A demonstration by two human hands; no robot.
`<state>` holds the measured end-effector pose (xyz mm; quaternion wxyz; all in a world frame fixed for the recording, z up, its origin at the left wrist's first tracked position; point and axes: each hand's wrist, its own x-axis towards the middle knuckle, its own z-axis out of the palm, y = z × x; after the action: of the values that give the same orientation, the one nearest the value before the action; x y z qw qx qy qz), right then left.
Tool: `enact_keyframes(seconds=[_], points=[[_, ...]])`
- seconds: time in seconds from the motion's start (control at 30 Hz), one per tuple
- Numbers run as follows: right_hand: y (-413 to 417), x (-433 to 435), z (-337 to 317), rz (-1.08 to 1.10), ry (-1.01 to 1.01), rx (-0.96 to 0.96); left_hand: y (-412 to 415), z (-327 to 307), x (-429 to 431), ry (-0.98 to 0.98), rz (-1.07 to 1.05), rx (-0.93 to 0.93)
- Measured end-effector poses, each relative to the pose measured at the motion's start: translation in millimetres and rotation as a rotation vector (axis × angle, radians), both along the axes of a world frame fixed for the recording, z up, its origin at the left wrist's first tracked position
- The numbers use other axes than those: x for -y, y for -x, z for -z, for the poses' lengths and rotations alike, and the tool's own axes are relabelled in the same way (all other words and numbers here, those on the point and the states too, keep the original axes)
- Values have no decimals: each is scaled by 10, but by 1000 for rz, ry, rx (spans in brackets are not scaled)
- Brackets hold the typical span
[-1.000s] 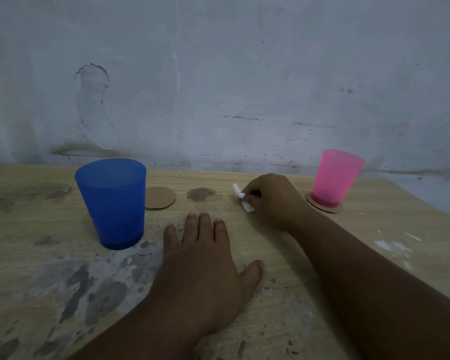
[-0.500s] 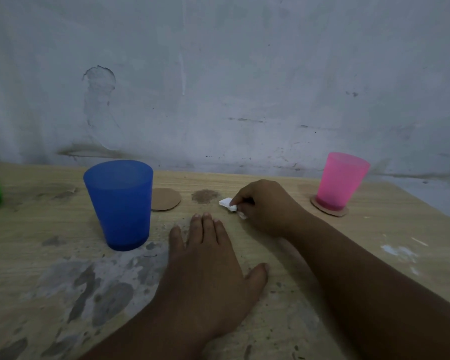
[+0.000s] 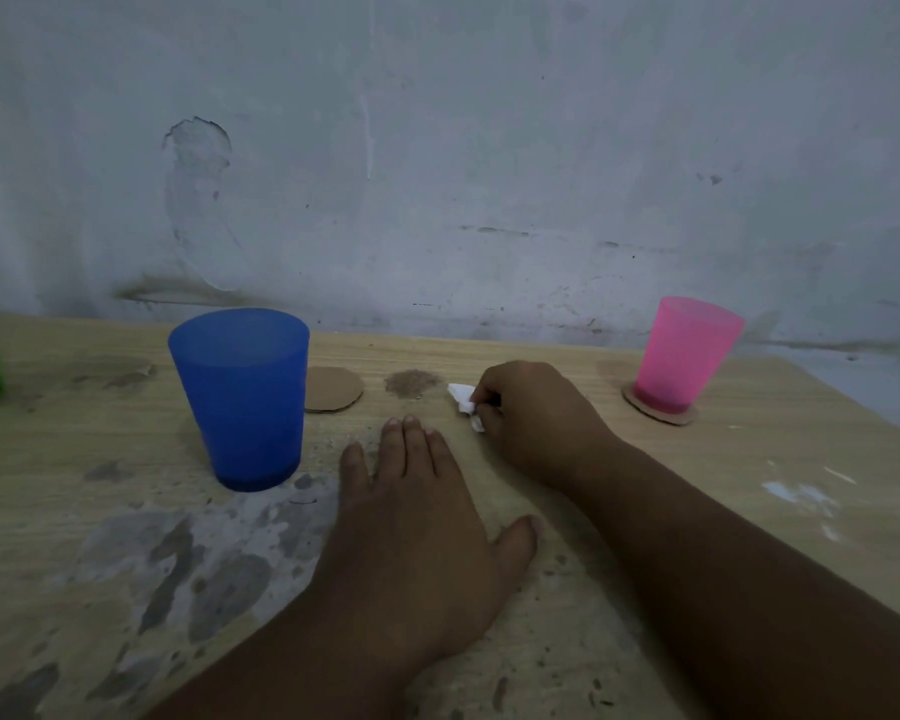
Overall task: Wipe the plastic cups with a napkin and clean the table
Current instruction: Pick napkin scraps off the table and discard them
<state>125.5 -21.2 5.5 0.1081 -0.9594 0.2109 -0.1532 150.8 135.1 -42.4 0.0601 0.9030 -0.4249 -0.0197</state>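
Table-wiping in hand. Recommended: press the napkin (image 3: 466, 402) flat and draw it across the brown stain (image 3: 411, 383) just beside it, keeping clear of the blue cup (image 3: 240, 397). Right hand (image 3: 531, 413) pinches the crumpled napkin against the table (image 3: 775, 459), fingers curled. Left hand (image 3: 417, 522) lies flat, fingers straight, holding nothing. Pink cup (image 3: 684, 353) stands on 1 cardboard coaster (image 3: 663, 412), far right.
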Motion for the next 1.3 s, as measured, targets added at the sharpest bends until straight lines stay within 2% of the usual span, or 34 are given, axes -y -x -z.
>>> enact_keyframes(seconds=[0.17, 0.27, 0.33, 0.4, 0.47, 0.73, 0.9, 1.07, 1.3], points=[[60, 242, 33, 124, 23, -32, 29, -25, -13, -6, -4, -6], [82, 261, 39, 127, -58, 138, 30, -38, -10, -18, -7, -3], [97, 182, 27, 24, -70, 205, 26, -42, -10, -25, -4, -8], [104, 69, 49, -100, -47, 134, 23, -41, -14, -28, 1, -7], [108, 39, 86, -132, -27, 46, 22, -40, -16, -29, 0, -1], [81, 419, 42, 51, -44, 27, 29, -54, -12, -33, -11, -21], [127, 323, 14, -13, -75, 214, 17, -41, -14, -18, -12, -15], [118, 76, 68, -215, -67, 38, 6, -29, -13, 1, -33, -23], [237, 449, 2, -53, -75, 3, 0, -24, -2, -7, -31, -26]])
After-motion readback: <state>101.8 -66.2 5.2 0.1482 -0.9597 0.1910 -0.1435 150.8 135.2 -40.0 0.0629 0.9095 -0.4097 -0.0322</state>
